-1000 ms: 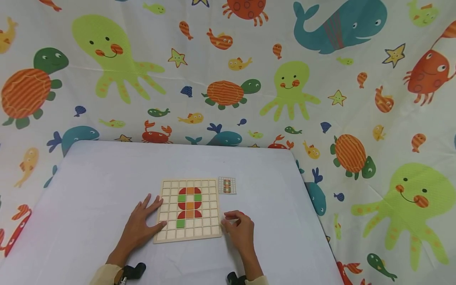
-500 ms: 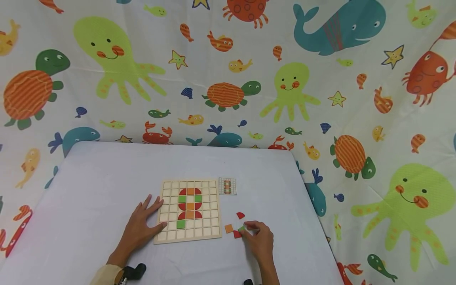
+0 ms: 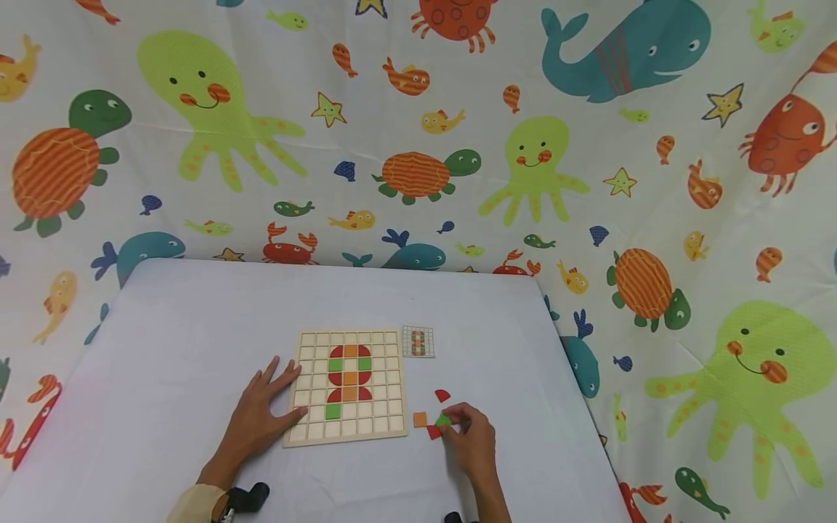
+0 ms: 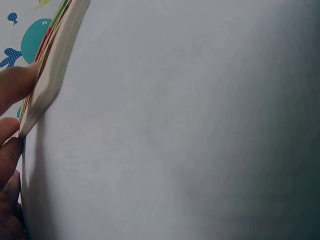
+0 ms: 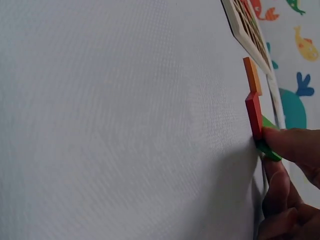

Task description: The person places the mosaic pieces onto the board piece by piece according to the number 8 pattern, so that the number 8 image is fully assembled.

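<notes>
A wooden grid board (image 3: 379, 428) lies on the table with red, orange and green tiles set in its middle cells. My left hand (image 3: 258, 410) rests against the board's left edge, fingers spread, thumb on the near part of the rim. To the right of the board, my right hand (image 3: 474, 439) pinches a green tile (image 3: 443, 420) between thumb and fingertips. The green tile is low by the table, partly behind a red tile (image 5: 254, 115) in the right wrist view. An orange square tile (image 3: 420, 419) and a red quarter-round tile (image 3: 442, 395) lie close by.
A small pattern card (image 3: 418, 341) lies at the board's far right corner. White cloth covers the table (image 3: 196, 327). Behind it hangs a curtain (image 3: 261, 87) printed with sea animals.
My right hand has moved right from beside the board's edge, uncovering the loose tiles, and now pinches the green one. My left hand has stayed in place.
</notes>
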Motion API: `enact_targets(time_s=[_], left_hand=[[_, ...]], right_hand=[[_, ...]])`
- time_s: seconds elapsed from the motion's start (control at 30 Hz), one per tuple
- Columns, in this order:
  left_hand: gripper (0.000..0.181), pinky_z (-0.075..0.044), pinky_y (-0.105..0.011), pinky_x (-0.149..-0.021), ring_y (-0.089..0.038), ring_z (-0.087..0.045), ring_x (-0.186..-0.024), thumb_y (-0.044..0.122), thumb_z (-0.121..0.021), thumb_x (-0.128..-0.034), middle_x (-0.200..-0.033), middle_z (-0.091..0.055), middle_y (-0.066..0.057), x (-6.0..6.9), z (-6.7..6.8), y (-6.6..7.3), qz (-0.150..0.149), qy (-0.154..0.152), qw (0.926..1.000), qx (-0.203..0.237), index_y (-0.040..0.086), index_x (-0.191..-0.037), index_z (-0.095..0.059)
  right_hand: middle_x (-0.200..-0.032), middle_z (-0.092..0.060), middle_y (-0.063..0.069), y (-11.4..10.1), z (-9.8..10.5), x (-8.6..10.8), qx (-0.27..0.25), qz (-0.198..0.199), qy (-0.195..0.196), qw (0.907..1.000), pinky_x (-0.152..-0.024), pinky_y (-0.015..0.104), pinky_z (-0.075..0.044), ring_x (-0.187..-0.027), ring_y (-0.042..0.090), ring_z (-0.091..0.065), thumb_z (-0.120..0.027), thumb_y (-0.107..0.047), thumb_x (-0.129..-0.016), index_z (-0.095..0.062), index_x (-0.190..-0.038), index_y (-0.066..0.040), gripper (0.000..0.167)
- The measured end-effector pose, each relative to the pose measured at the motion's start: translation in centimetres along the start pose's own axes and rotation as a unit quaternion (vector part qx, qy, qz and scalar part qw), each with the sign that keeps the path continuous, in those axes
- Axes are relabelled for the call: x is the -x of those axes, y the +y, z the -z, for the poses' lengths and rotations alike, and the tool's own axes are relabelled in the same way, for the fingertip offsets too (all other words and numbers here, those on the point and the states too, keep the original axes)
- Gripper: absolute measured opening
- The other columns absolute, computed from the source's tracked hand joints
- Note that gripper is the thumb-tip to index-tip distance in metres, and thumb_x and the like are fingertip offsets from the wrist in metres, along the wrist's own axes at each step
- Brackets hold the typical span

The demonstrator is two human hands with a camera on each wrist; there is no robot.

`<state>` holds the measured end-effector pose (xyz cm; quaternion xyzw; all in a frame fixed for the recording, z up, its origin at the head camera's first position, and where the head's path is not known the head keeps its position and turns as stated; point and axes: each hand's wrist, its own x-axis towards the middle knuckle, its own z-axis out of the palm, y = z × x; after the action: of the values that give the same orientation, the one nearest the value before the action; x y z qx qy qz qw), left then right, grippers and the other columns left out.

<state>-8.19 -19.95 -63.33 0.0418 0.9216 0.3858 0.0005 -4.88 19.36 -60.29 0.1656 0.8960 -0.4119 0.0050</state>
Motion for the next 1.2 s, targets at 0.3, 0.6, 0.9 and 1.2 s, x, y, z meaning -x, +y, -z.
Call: enact_targets(time_s=[0.3,0.6,0.9,1.2], left_hand=[[0.086,-0.024,-0.078,-0.123,-0.06,-0.027,-0.155,0.042,-0.087,-0.0827,-0.168,-0.036,-0.03,0.0,-0.2,-0.2,-0.004,0.0,1.0,-0.001,0.01,-0.155,-0.054],[0.086,-0.024,-0.079,-0.122,-0.061,-0.026,-0.155,0.042,-0.087,-0.0831,-0.169,-0.034,-0.03,0.0,-0.2,-0.2,-0.002,-0.004,1.0,-0.001,0.01,-0.156,-0.054],[0.087,-0.024,-0.079,-0.122,-0.062,-0.026,-0.155,0.044,-0.086,-0.0833,-0.169,-0.034,-0.03,0.0,-0.2,-0.3,0.003,-0.005,1.0,-0.003,0.01,-0.156,-0.053],[0.087,-0.023,-0.08,-0.122,-0.062,-0.026,-0.155,0.044,-0.086,-0.0836,-0.169,-0.033,-0.031,0.0,0.0,-0.1,0.005,-0.007,1.0,-0.003,0.009,-0.156,-0.053]], right_hand=[[-0.09,-0.077,-0.002,-1.6,-0.5,0.0,-0.055,0.016,0.002,0.9983,-0.053,0.021,-0.046,-0.066,0.013,-0.054,-0.085,-0.002,-0.085,-0.083,-0.093,-0.022,0.021],[-0.093,-0.078,0.0,-4.6,-2.1,-0.3,-0.115,0.056,-0.05,0.9906,-0.044,0.018,-0.042,-0.054,0.007,-0.051,-0.086,-0.006,-0.086,-0.084,-0.093,-0.022,0.018],[-0.09,-0.079,-0.004,-6.9,-5.2,-0.4,-0.129,0.071,-0.101,0.9838,-0.047,0.018,-0.038,-0.057,0.007,-0.048,-0.088,-0.012,-0.085,-0.086,-0.091,-0.022,0.012],[-0.088,-0.077,-0.011,-8.3,-8.0,-0.1,-0.084,0.082,-0.12,0.9858,-0.058,0.022,-0.044,-0.08,0.007,-0.058,-0.089,-0.014,-0.085,-0.085,-0.086,-0.026,0.013]])
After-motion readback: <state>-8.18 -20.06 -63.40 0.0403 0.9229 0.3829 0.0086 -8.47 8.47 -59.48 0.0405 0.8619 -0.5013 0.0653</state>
